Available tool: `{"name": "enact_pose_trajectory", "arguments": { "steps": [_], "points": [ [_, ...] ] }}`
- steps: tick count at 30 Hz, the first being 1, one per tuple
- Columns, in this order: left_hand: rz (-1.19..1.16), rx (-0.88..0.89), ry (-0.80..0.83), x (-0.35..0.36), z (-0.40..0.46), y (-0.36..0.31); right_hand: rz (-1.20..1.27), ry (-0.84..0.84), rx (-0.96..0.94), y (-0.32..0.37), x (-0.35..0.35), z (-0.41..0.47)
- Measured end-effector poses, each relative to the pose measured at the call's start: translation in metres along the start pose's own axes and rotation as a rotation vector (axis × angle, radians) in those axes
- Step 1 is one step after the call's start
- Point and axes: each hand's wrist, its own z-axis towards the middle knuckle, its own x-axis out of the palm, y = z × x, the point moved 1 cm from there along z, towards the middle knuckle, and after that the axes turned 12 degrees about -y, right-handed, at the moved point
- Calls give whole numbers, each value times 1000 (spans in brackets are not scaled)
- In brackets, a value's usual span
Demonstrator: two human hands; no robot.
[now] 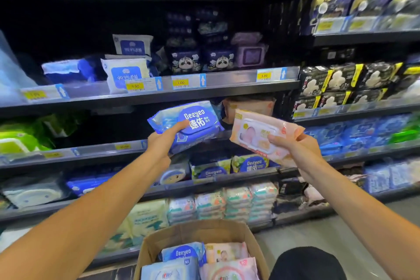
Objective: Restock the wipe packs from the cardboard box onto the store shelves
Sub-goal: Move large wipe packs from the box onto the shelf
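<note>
My left hand (164,142) grips a blue Deeyeo wipe pack (195,120) from below, thumb on its lid, held up in front of the middle shelf (95,150). My right hand (293,145) pinches a pink wipe pack (256,132) by its lower right end, just right of the blue one. Both packs are in the air, off the shelves. Low in the middle stands the open cardboard box (181,232), holding several more blue and pink packs (227,254).
Dark store shelves fill the view, stocked with white, navy panda, green and blue packs. Yellow price tags (180,82) line the shelf edges. A brown carton (250,105) sits behind the held packs. Grey floor and my dark knee (306,263) are at lower right.
</note>
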Motion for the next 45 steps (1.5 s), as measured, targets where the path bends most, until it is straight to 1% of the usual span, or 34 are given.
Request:
{"name": "enact_pose_trajectory", "arguments": {
  "steps": [5,8,10,13,17,20,21,23,26,31,35,39,41,43,45],
  "points": [
    [-85,-231,52,26,25,-5,2,-12,27,-5,2,16],
    [-88,-258,69,40,33,-4,16,-8,41,-8,2,22],
    [-60,-199,18,48,40,-4,31,-3,45,-9,2,24],
    [47,-14,-78,56,47,-3,50,8,39,-10,1,25],
    [189,258,-26,57,53,0,53,28,17,-8,-1,24],
    [530,455,25,52,64,-2,58,27,0,-7,0,21],
    [628,516,8,52,67,-2,58,35,-10,-7,0,20],
    [777,591,-85,48,69,1,59,52,-23,-5,0,16],
    [894,616,-190,43,70,7,58,60,-56,0,3,16],
    [972,684,-238,47,70,11,32,6,-138,8,16,31],
    [956,692,-251,47,72,17,53,-28,-103,14,30,56],
    [919,701,-243,47,74,19,6,41,-65,17,42,83],
    [911,702,-241,45,77,20,-96,64,-114,17,49,99],
    [884,711,-237,43,79,21,-207,57,-208,21,55,111],
    [869,729,-226,42,80,20,-256,47,-297,27,57,121]
  ]
}}
